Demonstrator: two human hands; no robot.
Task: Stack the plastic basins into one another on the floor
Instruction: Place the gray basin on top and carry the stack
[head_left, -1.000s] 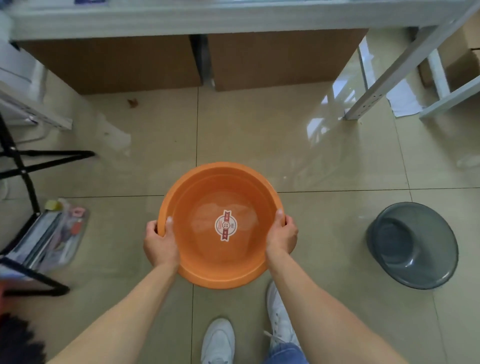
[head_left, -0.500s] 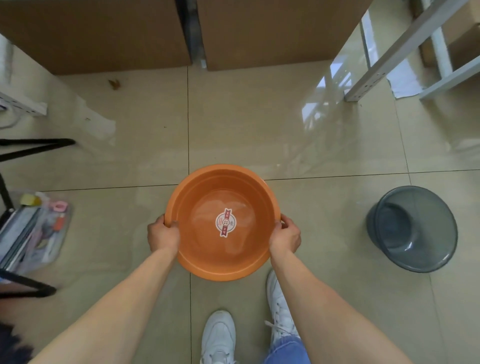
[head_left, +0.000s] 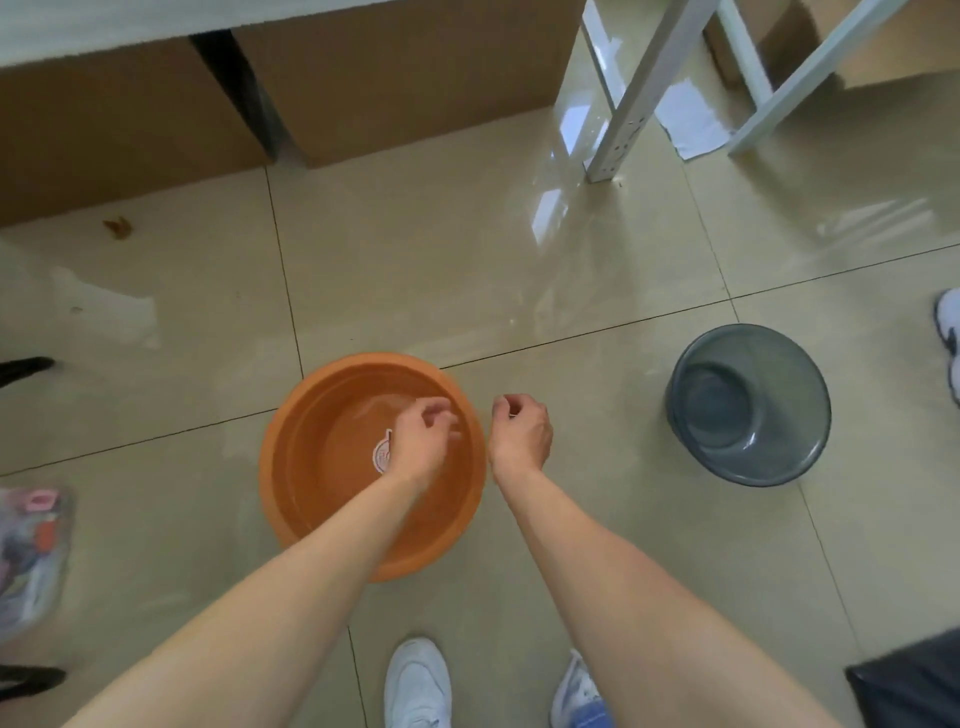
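Note:
An orange plastic basin (head_left: 322, 457) rests upright on the tiled floor just ahead of my feet, with a round sticker on its bottom partly hidden by my arm. My left hand (head_left: 422, 439) hovers above the inside of this basin, fingers loosely curled, holding nothing. Just past the basin's right rim, my right hand (head_left: 521, 433) is also loosely curled and empty. A translucent grey basin (head_left: 748, 405) stands on the floor well to the right, tipped slightly toward me.
Brown cardboard boxes (head_left: 363, 78) line the far side under a shelf. White metal frame legs (head_left: 634, 104) stand at the far right. A clear pouch (head_left: 31, 545) with small items lies at left. Another person's white shoe (head_left: 948, 338) shows at the right edge.
Both hands held the orange basin by its rim and lowered it; now it rests on the floor and both hands have let go, shifted right and lifted off.

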